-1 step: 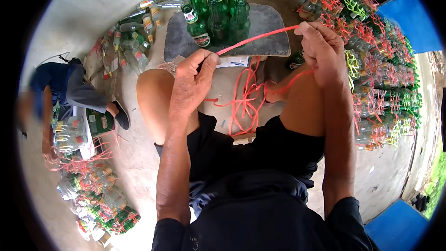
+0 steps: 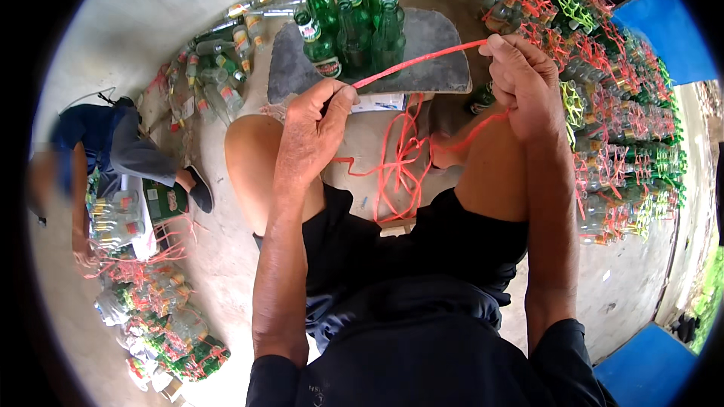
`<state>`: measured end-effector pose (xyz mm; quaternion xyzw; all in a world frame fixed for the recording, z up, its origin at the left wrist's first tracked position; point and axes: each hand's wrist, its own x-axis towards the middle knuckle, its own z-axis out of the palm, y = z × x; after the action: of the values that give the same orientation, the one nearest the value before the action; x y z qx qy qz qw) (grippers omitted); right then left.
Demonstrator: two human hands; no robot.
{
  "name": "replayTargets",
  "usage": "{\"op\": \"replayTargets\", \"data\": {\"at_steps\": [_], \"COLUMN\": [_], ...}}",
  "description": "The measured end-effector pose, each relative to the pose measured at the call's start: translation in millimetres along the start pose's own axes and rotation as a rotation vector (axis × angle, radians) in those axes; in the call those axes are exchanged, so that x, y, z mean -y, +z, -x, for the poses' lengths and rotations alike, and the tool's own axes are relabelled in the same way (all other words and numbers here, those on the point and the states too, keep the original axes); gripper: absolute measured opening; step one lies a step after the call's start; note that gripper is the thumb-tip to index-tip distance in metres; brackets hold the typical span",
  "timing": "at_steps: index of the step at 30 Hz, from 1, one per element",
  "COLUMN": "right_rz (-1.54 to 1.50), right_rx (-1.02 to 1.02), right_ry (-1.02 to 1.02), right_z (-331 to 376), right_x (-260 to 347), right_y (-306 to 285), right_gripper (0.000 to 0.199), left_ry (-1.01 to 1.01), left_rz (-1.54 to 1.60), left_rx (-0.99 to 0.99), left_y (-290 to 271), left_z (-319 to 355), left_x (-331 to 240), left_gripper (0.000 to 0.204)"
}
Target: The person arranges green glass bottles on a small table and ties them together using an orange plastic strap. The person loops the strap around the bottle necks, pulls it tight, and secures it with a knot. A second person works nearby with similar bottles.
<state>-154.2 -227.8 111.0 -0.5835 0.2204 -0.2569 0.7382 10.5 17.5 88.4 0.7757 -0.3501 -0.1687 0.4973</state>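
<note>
A red plastic strap (image 2: 418, 59) is stretched between my two hands, above the near edge of a dark grey slab. My left hand (image 2: 317, 117) pinches one end between thumb and fingers. Higher up on the right, my right hand (image 2: 524, 79) pinches the other, and more strap trails from it down past my knee. Several green glass bottles (image 2: 353, 34) stand upright in a cluster on the slab (image 2: 437, 38), just beyond the strap. Between my legs, a loose tangle of the same red strap (image 2: 398, 162) lies on the floor.
Bundles of strapped bottles (image 2: 618, 128) are stacked along the right. Loose bottles (image 2: 219, 68) lie against the wall at far left. Another person (image 2: 128, 143) sits at the left beside more tied bottles (image 2: 162, 301). Blue panels (image 2: 667, 34) stand at the right edge.
</note>
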Motion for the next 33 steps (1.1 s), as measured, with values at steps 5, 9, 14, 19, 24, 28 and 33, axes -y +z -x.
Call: {"op": "replayTargets", "data": {"at_steps": [5, 9, 14, 19, 24, 28, 33], "right_rz": [-0.193, -0.217, -0.121, -0.031, 0.104, 0.178, 0.407], "right_rx": [-0.017, -0.031, -0.041, -0.016, 0.078, 0.131, 0.113], "right_ry": [0.041, 0.077, 0.108, 0.056, 0.034, 0.025, -0.139], "right_z": [-12, -13, -26, -53, -88, -120, -141], "right_x": [2, 7, 8, 16, 29, 29, 11], "right_y": [-13, -7, -5, 8, 39, 61, 75], "right_gripper": [0.022, 0.021, 0.022, 0.023, 0.023, 0.022, 0.022], "left_ry": [0.119, 0.15, 0.082, 0.061, 0.156, 0.112, 0.032], "left_rz": [-0.05, -0.071, -0.075, -0.022, 0.03, 0.048, 0.065], "left_rx": [0.083, 0.056, 0.133, 0.147, 0.094, 0.076, -0.008], "left_y": [-6, -8, -10, -18, -34, -45, -48], "left_z": [-25, -37, -50, -80, -121, -144, -150], "left_x": [-22, -11, 0, -7, -5, -9, 16], "left_gripper": [0.02, 0.019, 0.019, 0.02, 0.021, 0.02, 0.019]}}
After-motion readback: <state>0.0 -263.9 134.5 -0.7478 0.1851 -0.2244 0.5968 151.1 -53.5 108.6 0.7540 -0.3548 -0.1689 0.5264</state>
